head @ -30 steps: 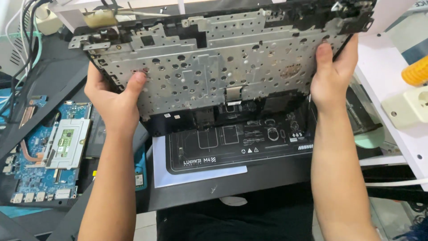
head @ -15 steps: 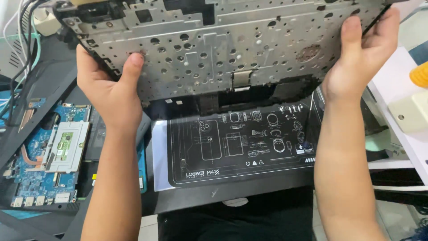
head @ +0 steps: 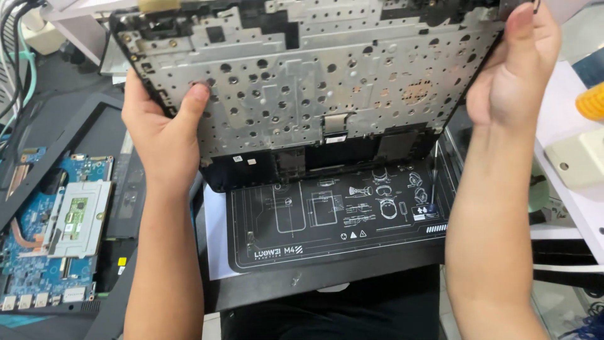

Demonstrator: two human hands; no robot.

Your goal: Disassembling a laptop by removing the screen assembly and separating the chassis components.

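I see a dark work surface (head: 352, 286) below me. At its middle lies a black mat (head: 340, 220) printed with white outline drawings, and a white sheet (head: 215, 242) pokes out from under the mat's nine o'clock edge. Toward nine o'clock a blue circuit board (head: 38, 252) lies flat in a dark frame, carrying a silver metal plate (head: 78, 217). At three o'clock sits a white board (head: 566, 132).

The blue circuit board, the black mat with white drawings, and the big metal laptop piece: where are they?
blue circuit board (head: 28, 252), head view, on its lower blue area.
black mat (head: 333, 242), head view, on its front part.
metal laptop piece (head: 314, 82), head view, on its perforated plate.
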